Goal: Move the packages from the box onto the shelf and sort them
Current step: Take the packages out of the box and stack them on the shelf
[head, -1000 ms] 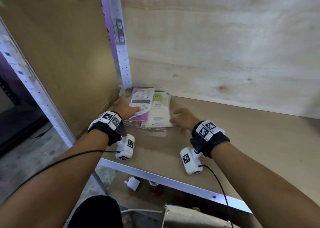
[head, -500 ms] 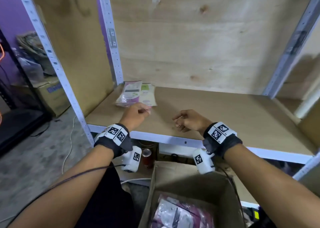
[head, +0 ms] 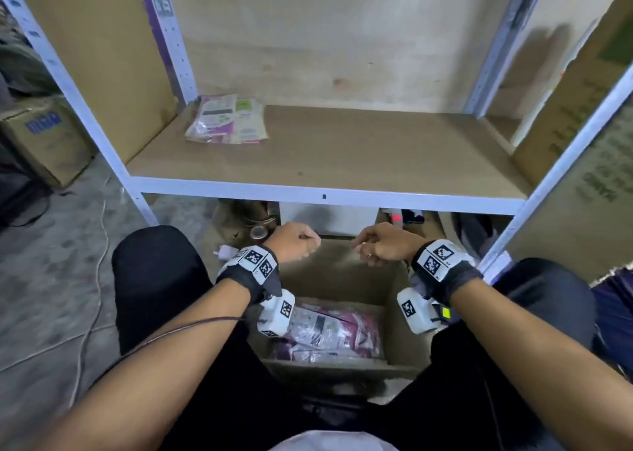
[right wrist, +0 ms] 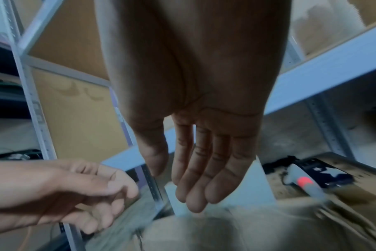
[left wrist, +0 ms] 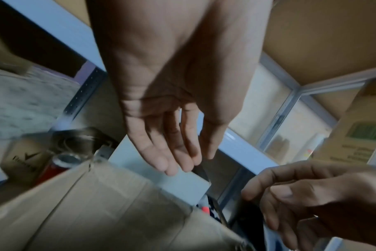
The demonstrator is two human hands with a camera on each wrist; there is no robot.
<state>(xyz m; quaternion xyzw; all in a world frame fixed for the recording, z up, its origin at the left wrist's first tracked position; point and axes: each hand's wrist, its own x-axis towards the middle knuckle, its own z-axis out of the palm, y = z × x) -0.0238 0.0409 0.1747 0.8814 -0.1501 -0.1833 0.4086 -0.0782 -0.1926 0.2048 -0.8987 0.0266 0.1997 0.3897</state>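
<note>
- packages in box (head: 329, 330): pink/white plastic-wrapped packs lying flat on the bottom of the open cardboard box (head: 394, 317), which sits on the floor just in front of the shelf, between the person's knees.
- packages on shelf (head: 227, 118): small overlapping stack lying flat on the shelf board (head: 359, 149), in its back-left corner, next to the rear left upright. Top ones show a purple/white label and a green/white label.
- left hand (head: 294, 241): held over the far edge of the box, below the shelf's front rail (head: 325, 195). Holds nothing. Head view shows the fingers loosely curled; left wrist view shows the fingers (left wrist: 161, 152) hanging down, nearly straight and close together.
- right hand (head: 380, 243): just beside the left hand, a small gap between them, also over the far edge of the box and under the front rail. Holds nothing. Fingers (right wrist: 195, 178) hang relaxed, side by side, thumb a bit apart.
- Neither hand touches the packs or the box as far as the views show.
- Both wrists carry black bands with white marker tags and a white camera unit below; a cable runs from the left one.
- Under the shelf, behind the box: a white box (head: 329, 216), a can (left wrist: 58, 163), a device with a red light (right wrist: 303, 181).
- Left of the shelf: a cardboard carton (head: 44, 135) on the concrete floor.
</note>
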